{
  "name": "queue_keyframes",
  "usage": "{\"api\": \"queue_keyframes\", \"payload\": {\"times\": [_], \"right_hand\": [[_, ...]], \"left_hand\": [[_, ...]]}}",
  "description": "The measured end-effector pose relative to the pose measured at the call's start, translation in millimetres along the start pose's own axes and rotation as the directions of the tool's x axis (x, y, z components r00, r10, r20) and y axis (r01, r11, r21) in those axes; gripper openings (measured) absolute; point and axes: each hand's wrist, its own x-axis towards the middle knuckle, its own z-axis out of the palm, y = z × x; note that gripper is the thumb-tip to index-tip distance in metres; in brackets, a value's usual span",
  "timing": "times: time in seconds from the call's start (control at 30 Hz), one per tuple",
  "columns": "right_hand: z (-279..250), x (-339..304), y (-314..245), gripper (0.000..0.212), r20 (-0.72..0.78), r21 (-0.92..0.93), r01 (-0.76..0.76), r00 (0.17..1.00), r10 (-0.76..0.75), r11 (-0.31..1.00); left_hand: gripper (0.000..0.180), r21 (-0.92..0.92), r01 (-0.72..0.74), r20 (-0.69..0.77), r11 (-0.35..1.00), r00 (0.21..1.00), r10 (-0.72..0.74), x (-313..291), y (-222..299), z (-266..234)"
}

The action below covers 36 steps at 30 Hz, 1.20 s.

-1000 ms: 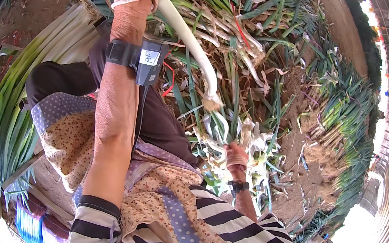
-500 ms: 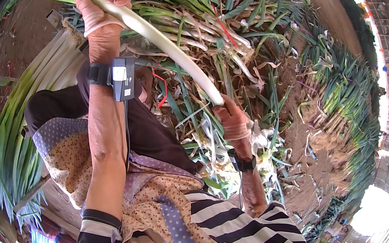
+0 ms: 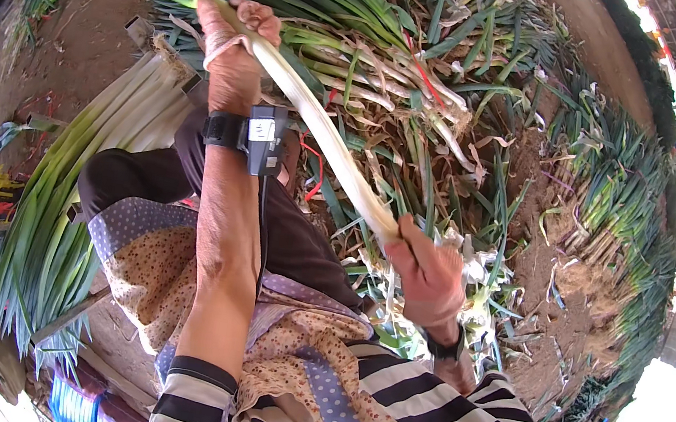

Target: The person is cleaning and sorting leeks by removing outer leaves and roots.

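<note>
- Left hand (image 3: pixel 236 44) is up in the upper left of the frame, fingers wrapped tight around the green-to-white part of a long leek (image 3: pixel 316 118).
- Right hand (image 3: pixel 425 274) is right of centre, fist closed on the white root end of that same leek, so the stalk runs diagonally from upper left down to the middle between both hands.
- There's a black wrist strap with a small grey box (image 3: pixel 261 137) on the left forearm, and a dark band on the right wrist too.
- Behind the leek, top centre, sits a big messy pile of uncleaned leeks (image 3: pixel 390 73) with dry brown leaves mixed in.
- Along the left side there's a neat row of trimmed leeks (image 3: pixel 74 202), white ends up, green tops fanning toward the lower left.
- Loose peelings and scraps (image 3: pixel 470 314) lie on the dirt just around the right hand.
- Bottom of the frame is a patterned apron (image 3: pixel 293 359) over striped sleeves.
</note>
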Motion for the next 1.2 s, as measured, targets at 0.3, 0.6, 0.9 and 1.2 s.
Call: {"api": "queue_keyframes", "payload": {"times": [0.3, 0.6, 0.9, 1.2], "right_hand": [[-66, -102, 23, 0.041, -0.158, -0.367, -0.567, 0.819, 0.552, 0.737], [18, 11, 17, 0.058, -0.285, -0.189, -0.284, 0.932, 0.225, 0.940], [98, 82, 50, 0.041, -0.234, 0.117, -0.388, 0.884, 0.405, 0.914], [128, 110, 101, 0.033, 0.685, 0.289, -0.619, 0.667, 0.294, 0.731]], "left_hand": [[0.056, -0.103, 0.085, 0.203, 0.991, 0.977, -0.063, 7, 0, 9], [0.073, 0.144, -0.103, 0.194, 0.984, 0.978, 0.074, -12, -16, 41], [0.074, 0.111, -0.008, 0.241, 0.994, 0.970, -0.020, -6, -20, 27], [0.063, 0.058, 0.236, 0.700, 0.970, 0.683, -0.208, -5, -32, 34]]}}
